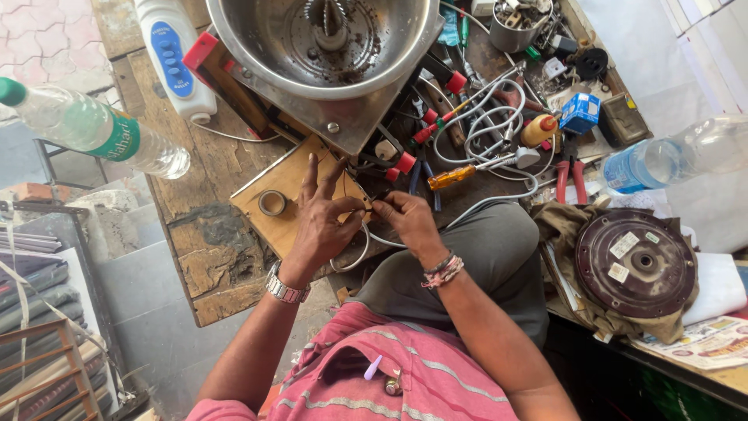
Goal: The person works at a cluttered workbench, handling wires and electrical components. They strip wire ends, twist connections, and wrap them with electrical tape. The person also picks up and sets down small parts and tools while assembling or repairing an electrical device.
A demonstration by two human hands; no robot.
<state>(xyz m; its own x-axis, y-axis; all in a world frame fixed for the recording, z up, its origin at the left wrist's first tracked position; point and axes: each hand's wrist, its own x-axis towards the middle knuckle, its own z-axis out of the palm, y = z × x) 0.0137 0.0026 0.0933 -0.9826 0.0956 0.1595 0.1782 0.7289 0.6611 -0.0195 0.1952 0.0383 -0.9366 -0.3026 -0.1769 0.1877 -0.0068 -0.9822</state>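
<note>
steel bowl (327, 47) top centre, 2 plastic bottles (93, 129) (678, 156), tape roll (272, 203), red-handled pliers (570, 181), yellow screwdriver (452, 177)

A worn wooden workbench (206, 257) is seen, on which a steel bowl-shaped machine (327, 47) is set, with a white bottle (175, 54) just left of it, a tape roll (272, 203) on a board below it, and screwdrivers (452, 176), red pliers (571, 181) and white cable (491, 117) scattered to its right.
</note>
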